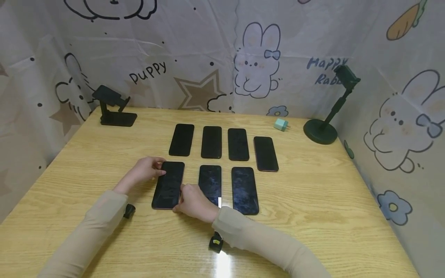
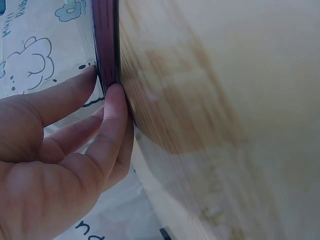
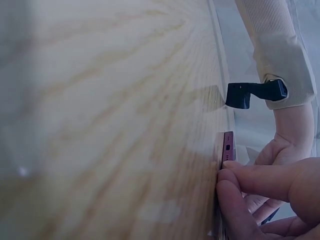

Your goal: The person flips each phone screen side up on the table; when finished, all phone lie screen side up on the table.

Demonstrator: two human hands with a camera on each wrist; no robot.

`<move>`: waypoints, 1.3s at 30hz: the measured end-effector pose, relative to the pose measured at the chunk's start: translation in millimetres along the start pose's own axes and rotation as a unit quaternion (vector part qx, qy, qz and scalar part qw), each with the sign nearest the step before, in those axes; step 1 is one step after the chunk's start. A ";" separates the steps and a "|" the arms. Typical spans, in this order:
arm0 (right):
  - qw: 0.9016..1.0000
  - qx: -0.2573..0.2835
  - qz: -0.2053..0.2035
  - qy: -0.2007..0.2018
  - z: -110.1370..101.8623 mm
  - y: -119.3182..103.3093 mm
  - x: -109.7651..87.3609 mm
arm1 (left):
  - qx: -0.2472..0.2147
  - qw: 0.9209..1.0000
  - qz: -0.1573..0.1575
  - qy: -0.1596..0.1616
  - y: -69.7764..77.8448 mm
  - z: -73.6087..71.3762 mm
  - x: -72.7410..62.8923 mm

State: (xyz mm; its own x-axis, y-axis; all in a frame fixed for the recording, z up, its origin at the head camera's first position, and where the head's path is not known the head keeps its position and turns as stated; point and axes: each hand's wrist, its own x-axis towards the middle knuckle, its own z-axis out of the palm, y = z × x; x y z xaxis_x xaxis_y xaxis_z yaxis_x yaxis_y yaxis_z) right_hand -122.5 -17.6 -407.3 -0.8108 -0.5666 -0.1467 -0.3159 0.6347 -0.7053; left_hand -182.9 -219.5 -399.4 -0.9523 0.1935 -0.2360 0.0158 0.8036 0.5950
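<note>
A phone (image 1: 168,185) with a black screen and a purple edge lies screen up at the left end of the nearer row, between both hands. My left hand (image 1: 149,170) pinches its upper left corner, thumb over the screen side; the left wrist view shows the fingertips on the purple edge (image 2: 106,40). At the lower right corner, my right hand (image 1: 196,202) pinches the phone, thumb by the end with the charging port (image 3: 228,147). Partly behind the right hand lies a second phone (image 1: 210,179), and a third phone (image 1: 245,191) is to its right.
Several more dark phones (image 1: 211,142) form a farther row. A black phone stand (image 1: 118,119) stands at the back left, a green round-based stand (image 1: 320,131) at the back right. Near the back edge sits a light green charger plug (image 1: 281,124). Printed curtains (image 1: 194,46) surround the wooden table (image 1: 313,212).
</note>
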 end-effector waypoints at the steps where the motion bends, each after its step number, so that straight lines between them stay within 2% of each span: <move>1: 1.000 0.000 0.001 -0.001 -0.3 0.3 0.1 | -0.002 1.000 0.000 -0.002 0.0 0.2 0.4; 8: 1.000 -0.007 0.003 -0.001 -1.4 1.4 2.7 | -0.012 1.000 -0.001 -0.004 0.8 -1.4 2.9; 26: 1.000 -0.012 0.001 0.000 -6.9 7.0 -1.8 | -0.001 1.000 0.009 -0.007 6.2 3.1 5.7; 33: 1.000 -0.019 0.009 0.002 -6.1 6.6 -2.3 | 0.001 1.000 -0.004 -0.009 6.4 4.2 8.0; 39: 1.000 -0.022 0.007 0.000 -6.3 6.9 -3.8 | -0.005 1.000 -0.003 -0.011 6.2 6.1 8.5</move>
State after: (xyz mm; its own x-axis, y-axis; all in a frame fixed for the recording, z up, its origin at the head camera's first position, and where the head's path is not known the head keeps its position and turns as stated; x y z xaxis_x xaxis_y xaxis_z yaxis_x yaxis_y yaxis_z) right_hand -124.7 -7.7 -407.3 -0.8159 -0.5567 -0.1560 -0.3257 0.6655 -0.6716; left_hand -189.0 -209.4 -402.4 -0.9452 0.2016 -0.2567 0.0072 0.7992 0.6010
